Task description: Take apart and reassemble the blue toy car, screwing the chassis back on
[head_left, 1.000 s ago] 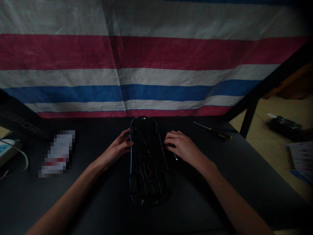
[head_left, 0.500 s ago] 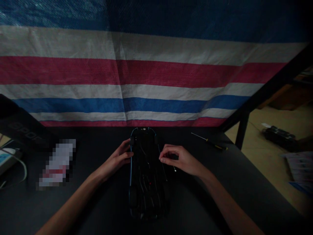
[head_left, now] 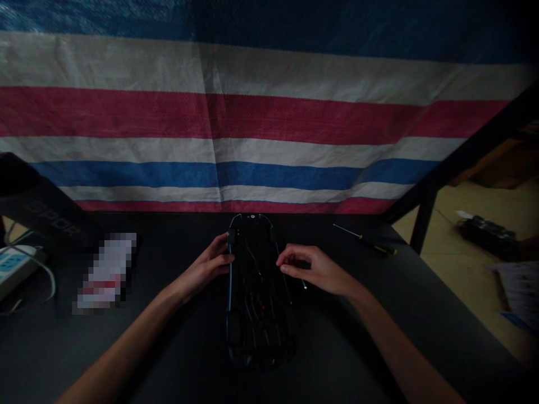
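A dark toy car [head_left: 252, 280] with blue edges lies upside down on the black table, its underside and wheels facing up. My left hand [head_left: 213, 261] grips its left side near the far end, the thumb on the edge and the other fingers along the side. At the car's right side, my right hand [head_left: 307, 264] has thumb and fingertips pinched together; what they hold, if anything, is too small and dark to make out. Beneath that hand shows a thin metal rod tip [head_left: 305, 285]; whether it is held or lying there I cannot tell.
A screwdriver [head_left: 377, 244] with a black and yellow handle lies at the right. On the left are a blurred-out packet [head_left: 107, 269], a dark box [head_left: 46, 210] and a white power strip [head_left: 19, 266] with its cable. A striped sheet [head_left: 261, 118] hangs behind the table.
The whole view has shifted slightly, so things appear a little further right and higher. Both hands keep nearly the same places against the toy car.
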A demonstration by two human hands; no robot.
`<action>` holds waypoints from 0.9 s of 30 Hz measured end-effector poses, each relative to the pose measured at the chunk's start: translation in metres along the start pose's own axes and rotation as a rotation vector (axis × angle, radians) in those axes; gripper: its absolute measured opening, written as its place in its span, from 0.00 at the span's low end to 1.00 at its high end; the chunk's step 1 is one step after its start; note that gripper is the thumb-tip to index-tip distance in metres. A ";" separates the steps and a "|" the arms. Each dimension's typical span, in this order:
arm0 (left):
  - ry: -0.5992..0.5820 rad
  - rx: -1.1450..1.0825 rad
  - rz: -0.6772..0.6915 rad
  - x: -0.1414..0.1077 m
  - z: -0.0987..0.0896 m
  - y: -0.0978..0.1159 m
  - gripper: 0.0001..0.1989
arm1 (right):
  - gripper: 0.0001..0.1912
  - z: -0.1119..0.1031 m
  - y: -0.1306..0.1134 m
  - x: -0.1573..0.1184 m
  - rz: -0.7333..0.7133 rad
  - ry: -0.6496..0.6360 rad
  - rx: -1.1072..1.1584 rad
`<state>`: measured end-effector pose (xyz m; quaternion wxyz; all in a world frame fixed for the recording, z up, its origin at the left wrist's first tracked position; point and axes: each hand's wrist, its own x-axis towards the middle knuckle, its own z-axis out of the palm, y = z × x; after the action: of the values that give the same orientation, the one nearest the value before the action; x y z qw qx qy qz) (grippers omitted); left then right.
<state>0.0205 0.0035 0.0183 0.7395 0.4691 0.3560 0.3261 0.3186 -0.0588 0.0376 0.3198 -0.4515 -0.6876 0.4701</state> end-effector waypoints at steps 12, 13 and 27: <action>-0.033 0.007 -0.005 0.002 -0.005 -0.003 0.33 | 0.13 0.000 0.032 0.006 0.020 0.360 -0.612; -0.036 0.010 -0.004 0.002 -0.005 -0.002 0.33 | 0.13 0.001 0.034 0.005 0.020 0.375 -0.632; -0.036 -0.003 0.001 0.001 -0.004 -0.002 0.32 | 0.20 0.002 0.004 -0.005 -0.381 0.842 -0.378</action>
<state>0.0185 0.0054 0.0148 0.7464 0.4738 0.3420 0.3184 0.3199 -0.0632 0.0334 0.5626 -0.5185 -0.6423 0.0472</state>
